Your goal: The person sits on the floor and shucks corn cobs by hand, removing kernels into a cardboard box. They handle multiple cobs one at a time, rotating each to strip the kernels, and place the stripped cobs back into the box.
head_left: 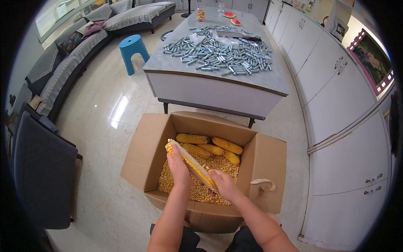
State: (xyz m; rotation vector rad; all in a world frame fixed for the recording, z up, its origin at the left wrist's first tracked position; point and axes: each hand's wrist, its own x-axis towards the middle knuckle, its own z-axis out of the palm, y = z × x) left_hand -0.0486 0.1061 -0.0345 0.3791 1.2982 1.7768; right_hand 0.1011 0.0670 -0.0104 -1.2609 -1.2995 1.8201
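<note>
Step in hand, by judgement: stripping kernels from a corn cob (pixel 189 161) over an open cardboard box (pixel 268 161); cob part-shelled, bare pale core along the middle, yellow kernels left at the far tip and near the lower end.

Left hand (pixel 179 168): closed round the cob's upper half, fingers wrapped from beneath, thumb along the side; firm hold.

Right hand (pixel 223 185): closed on the cob's lower end, fingers (pixel 215 174) curled over the remaining rows, thumb hidden; exact pressing point not discernible.

Cob position: slanting from upper left to lower right between both hands, held above the box's near half, clear of the contents.

Box contents: loose kernels (pixel 191 185) across the bottom; whole cobs (pixel 210 147) stacked at the far side, well apart from the hands.

Next move, by judgement: thumb pressure along a fresh row, with a twist of the cob to bring unshelled kernels under the fingers.

Surroundings: grey table (pixel 268 80) beyond the box, covered in small metal cylinders (pixel 222 52); blue stool (pixel 133 47); white cabinets (pixel 344 101) at right.
</note>
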